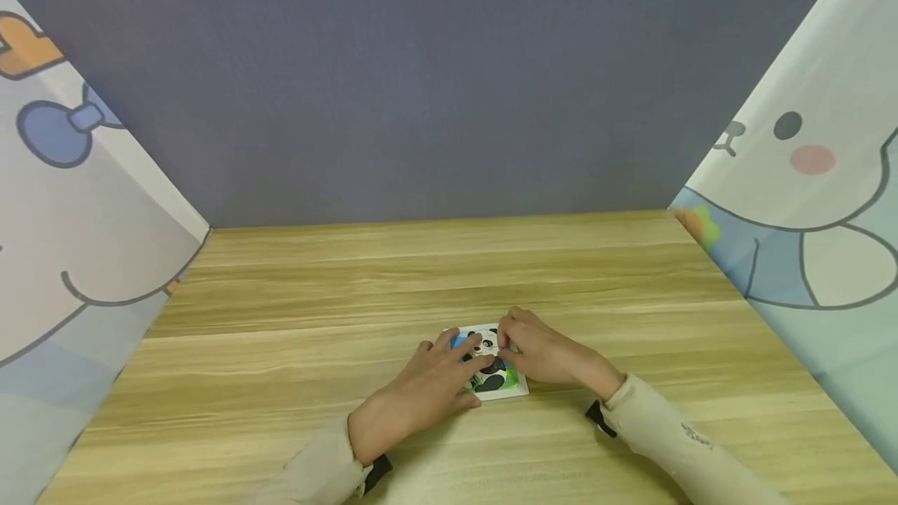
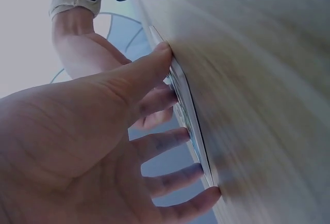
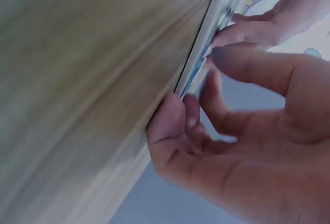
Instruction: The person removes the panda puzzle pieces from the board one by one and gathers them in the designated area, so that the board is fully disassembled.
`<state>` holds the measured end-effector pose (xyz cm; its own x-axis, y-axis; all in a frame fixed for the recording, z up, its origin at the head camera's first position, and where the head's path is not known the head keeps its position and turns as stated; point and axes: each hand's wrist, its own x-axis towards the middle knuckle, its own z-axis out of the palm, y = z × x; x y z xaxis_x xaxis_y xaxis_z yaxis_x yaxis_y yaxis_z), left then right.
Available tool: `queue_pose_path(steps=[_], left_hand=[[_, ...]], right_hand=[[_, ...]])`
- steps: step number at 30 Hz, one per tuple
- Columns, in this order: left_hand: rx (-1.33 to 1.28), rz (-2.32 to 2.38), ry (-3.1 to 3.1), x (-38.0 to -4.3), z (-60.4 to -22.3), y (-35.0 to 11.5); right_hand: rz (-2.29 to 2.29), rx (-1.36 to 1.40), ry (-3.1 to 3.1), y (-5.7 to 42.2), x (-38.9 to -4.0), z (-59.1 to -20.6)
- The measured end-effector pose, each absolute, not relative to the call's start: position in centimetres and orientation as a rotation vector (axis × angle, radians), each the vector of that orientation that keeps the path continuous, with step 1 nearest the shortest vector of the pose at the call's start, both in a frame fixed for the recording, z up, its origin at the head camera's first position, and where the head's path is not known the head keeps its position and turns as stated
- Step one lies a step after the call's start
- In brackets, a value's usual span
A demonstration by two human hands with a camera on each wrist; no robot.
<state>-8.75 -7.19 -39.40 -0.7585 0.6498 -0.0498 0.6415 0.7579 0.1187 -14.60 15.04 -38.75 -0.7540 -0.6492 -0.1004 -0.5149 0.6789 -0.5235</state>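
A small square panda jigsaw puzzle with a white border lies flat on the wooden table. My left hand rests over its left side with fingers spread and fairly straight. In the left wrist view, the thumb touches the near edge of the puzzle board and the fingertips reach its face and far edge. My right hand is at the upper right of the puzzle, thumb and index finger pinching at a puzzle piece, which they mostly hide. In the right wrist view, its other fingers curl by the board's edge.
The wood-grain table extends around the puzzle on all sides. A dark grey panel stands along the back edge. Cartoon-printed panels flank the left and right sides.
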Motion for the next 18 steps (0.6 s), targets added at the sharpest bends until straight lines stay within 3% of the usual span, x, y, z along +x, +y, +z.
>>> queue_pose_path(steps=[18], left_hand=[[1.035,0.178,2.854,-8.7,-39.4,-7.3]], right_hand=[[-0.799,-0.956,2.657,15.2,-15.5,-39.0]])
